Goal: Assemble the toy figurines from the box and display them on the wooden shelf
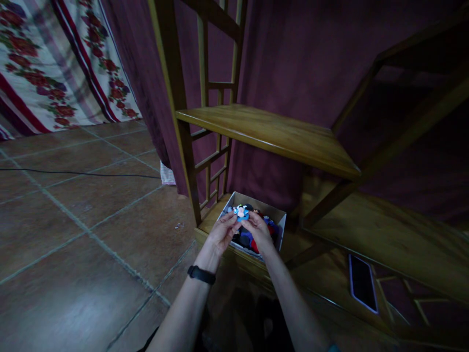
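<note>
Between the fingertips of both hands is a small blue and white toy figure (241, 213), held over an open box. My left hand (222, 231) grips its left side, with a dark band on that wrist. From the right, my right hand (258, 229) pinches the figure's other side. Below them the white cardboard box (281, 226) stands on the low wooden shelf, filled with several small toys in red, blue and black. My hands and forearms hide part of the box and its contents. Fine details of the figure are too small to make out.
A wooden shelf board (264, 132) juts out above and behind the box, beside an upright post (179, 117) with lattice. A phone (362, 283) lies on the wood at the right. Purple curtain (274, 73) hangs behind. A black cable (80, 173) crosses the tiled floor (110, 225).
</note>
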### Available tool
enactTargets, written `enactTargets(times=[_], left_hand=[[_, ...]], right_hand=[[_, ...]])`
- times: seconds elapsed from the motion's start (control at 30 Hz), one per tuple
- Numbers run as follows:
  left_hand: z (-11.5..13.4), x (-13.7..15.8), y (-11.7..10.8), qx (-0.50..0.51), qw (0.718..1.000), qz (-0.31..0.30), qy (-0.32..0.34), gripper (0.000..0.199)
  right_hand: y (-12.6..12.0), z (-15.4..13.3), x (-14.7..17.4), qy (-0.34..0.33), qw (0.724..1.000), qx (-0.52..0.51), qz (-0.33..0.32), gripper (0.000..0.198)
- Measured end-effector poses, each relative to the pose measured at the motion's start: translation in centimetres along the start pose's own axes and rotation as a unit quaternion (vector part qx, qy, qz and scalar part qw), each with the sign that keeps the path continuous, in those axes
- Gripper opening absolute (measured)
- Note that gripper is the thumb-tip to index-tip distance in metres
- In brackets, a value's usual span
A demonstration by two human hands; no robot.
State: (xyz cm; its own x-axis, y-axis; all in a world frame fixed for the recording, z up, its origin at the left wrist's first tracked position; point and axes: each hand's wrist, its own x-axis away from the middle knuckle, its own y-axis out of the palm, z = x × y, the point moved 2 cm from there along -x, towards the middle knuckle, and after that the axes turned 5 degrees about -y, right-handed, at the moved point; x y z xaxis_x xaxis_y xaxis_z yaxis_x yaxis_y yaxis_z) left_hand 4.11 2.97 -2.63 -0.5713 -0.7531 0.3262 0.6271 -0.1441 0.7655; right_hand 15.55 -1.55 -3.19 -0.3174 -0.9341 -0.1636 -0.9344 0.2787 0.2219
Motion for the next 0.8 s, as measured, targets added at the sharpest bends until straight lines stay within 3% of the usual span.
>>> enactTargets(times=[0.33, 0.53, 0.8], left_hand=[[-0.73, -0.15, 0.11, 0.069, 0.996, 0.048, -0.006, 0.010], [-0.91, 0.03, 0.06, 0.047, 0.997, 0.037, -0.046, 0.010], [-1.01, -0.21, -0.05, 0.034, 0.999, 0.001, -0.038, 0.007]], right_hand=[[0.17, 0.09, 0.07, -0.012, 1.000, 0.009, 0.007, 0.043], [0.06, 0.06, 0.12, -0.011, 0.999, 0.034, 0.004, 0.043], [-0.07, -0.05, 0.20, -0.002, 0.999, 0.045, -0.007, 0.036]])
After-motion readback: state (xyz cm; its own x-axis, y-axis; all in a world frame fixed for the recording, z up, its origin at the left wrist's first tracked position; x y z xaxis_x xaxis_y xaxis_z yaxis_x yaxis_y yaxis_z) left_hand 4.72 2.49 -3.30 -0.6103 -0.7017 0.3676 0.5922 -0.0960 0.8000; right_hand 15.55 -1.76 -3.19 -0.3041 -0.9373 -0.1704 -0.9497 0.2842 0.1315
